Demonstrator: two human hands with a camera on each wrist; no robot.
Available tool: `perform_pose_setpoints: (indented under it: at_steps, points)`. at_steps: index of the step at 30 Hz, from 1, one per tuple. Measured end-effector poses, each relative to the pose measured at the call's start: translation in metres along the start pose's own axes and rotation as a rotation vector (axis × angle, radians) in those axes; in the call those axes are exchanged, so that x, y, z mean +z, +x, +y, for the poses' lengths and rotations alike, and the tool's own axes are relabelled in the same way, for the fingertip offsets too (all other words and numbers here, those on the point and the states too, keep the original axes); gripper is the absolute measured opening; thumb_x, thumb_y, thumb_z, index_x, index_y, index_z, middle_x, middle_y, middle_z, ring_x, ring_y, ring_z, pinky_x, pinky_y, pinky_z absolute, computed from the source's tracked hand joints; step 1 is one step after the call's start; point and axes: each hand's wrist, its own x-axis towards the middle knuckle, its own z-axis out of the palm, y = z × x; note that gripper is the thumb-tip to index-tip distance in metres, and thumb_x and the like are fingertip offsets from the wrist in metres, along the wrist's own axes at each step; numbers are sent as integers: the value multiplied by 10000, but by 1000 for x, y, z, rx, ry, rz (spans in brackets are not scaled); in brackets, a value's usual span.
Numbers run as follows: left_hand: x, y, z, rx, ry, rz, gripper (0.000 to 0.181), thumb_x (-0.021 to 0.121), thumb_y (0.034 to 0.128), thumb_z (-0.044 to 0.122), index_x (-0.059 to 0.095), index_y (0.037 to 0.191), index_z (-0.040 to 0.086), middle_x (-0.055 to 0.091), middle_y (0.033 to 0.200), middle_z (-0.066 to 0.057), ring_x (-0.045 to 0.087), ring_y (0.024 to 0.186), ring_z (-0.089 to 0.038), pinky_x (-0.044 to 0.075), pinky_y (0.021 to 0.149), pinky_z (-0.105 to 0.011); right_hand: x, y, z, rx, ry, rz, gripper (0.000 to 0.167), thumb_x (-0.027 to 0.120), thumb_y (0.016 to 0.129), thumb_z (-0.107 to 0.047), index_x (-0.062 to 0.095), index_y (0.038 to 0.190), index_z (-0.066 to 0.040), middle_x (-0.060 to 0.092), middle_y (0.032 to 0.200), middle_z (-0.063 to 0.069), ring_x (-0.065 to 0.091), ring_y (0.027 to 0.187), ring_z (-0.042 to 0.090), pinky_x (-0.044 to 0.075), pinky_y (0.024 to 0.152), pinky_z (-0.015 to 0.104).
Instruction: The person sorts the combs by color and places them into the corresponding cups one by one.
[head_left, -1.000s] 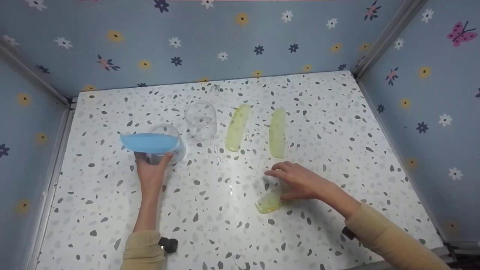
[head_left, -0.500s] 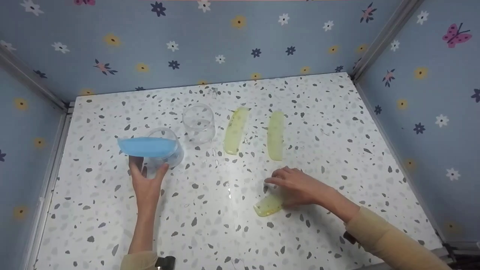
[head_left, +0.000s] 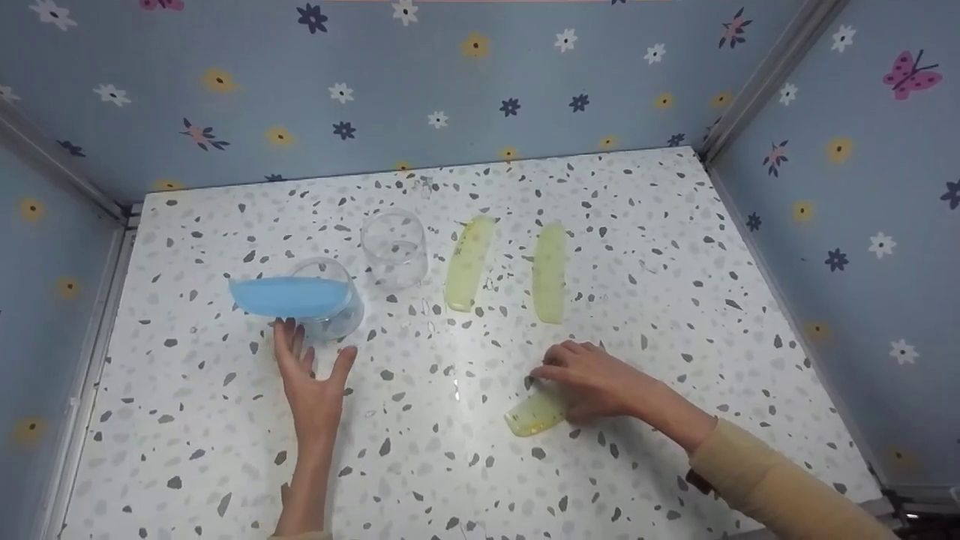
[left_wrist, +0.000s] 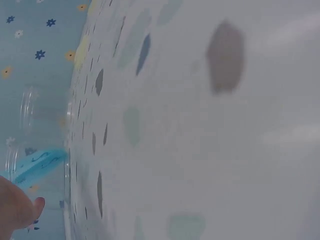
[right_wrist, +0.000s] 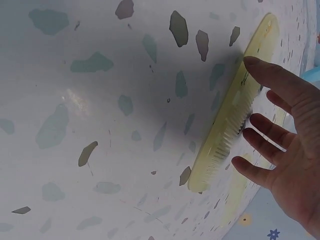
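Note:
A blue comb [head_left: 289,297] leans in the nearer clear cup [head_left: 346,315] at the left of the table. My left hand [head_left: 313,375] is just in front of that cup, fingers spread and nothing in its grasp; its fingertips are close to the comb's lower edge. In the left wrist view the blue comb [left_wrist: 42,165] shows dark markings. My right hand [head_left: 596,382] is over a pale yellow comb [head_left: 534,416] on the table. The right wrist view has the thumb on the spine of this yellow comb [right_wrist: 220,145] and fingertips along its toothed side, a light pinch across its width.
A second clear cup [head_left: 395,251] stands behind the first. Two more yellow combs, a left one [head_left: 470,264] and a right one [head_left: 550,274], lie lengthwise at mid-table. Flower-patterned panels [head_left: 405,82] border the speckled table [head_left: 420,465] at the back and both sides.
My left hand has let go of the blue comb and drawn back towards me, leaving it in the cup. My right hand's fingers have closed in around the near yellow comb.

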Motion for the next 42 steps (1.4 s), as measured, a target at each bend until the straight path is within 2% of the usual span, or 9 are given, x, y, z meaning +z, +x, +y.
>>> perform_pose_setpoints:
  at_steps: [5,10,11,17,19,32,37,42]
  points:
    - [16,-10,10,29,14,13,1008,773,895,81,116,1658,135,210,1709,-101,293,1566,-258,294,1293,-488,-4,1,2,11,-6,0,714,834,663,-110,656,1333,-283,611,1262,15,567,1178,215,530,1043,464]
    - [31,-19,27,30,15,-11,986,764,896,55,123,1645,58,274,1661,-173,332,1535,-317,304,1281,-514,-3,1,4,6,-14,1,676,801,664,-83,671,1302,-263,618,1229,19,573,1147,216,536,1026,460]
    - [34,-18,24,28,17,-21,989,769,895,67,127,1648,75,288,1656,-157,338,1534,-307,307,1282,-501,-3,1,4,-2,-19,8,660,798,663,-80,677,1287,-262,621,1213,17,575,1129,211,540,1001,443]
    - [45,-7,1,34,13,-66,1007,794,892,134,136,1654,154,312,1649,-70,348,1532,-231,310,1286,-443,0,-1,6,-43,-37,43,603,823,651,-81,694,1213,-253,632,1170,9,574,1059,192,537,886,383]
    - [48,-4,-2,37,17,-76,1010,800,893,155,138,1655,161,318,1649,-57,349,1532,-218,310,1287,-427,0,-1,6,-48,-35,43,594,832,648,-87,699,1205,-244,634,1166,9,578,1054,193,543,884,386]
    - [70,13,-3,20,43,-122,1010,798,906,236,128,1659,169,269,1699,-41,267,1584,-204,246,1318,-394,6,-5,5,-71,-35,49,559,846,660,-117,708,1188,-234,636,1124,-3,577,1002,170,548,846,366]
    - [76,25,-1,5,13,-145,1007,787,914,237,114,1662,189,217,1724,-6,209,1605,-177,191,1338,-377,6,-4,4,-65,-42,53,552,838,656,-115,712,1180,-237,634,1112,-14,573,996,163,545,841,360]
    - [84,35,-1,-8,24,-155,1026,792,909,218,98,1665,195,155,1744,7,169,1617,-166,162,1345,-382,6,-3,3,-52,-49,40,544,826,656,-121,704,1173,-242,626,1109,-14,560,990,164,536,842,365]
